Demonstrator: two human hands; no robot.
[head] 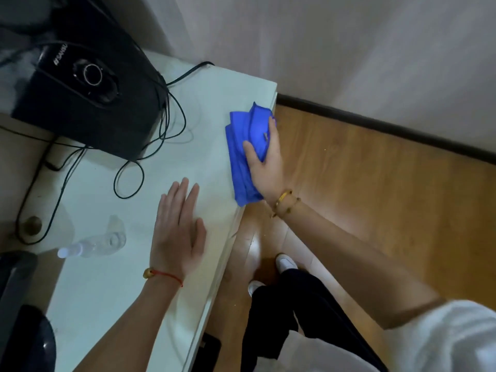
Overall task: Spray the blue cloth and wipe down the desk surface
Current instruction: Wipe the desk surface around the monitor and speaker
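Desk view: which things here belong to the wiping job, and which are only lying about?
For the job: blue cloth under the right hand; clear spray bottle; white desk.
Lying about: black speaker; black cables.

Black speaker (88,98) trailing cables (171,114); wooden floor (375,200); perhaps a chair (24,318), lower left.

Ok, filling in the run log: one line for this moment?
stage: wiping | right hand: grips cloth at desk edge | left hand: flat on desk | bottle: lying on desk
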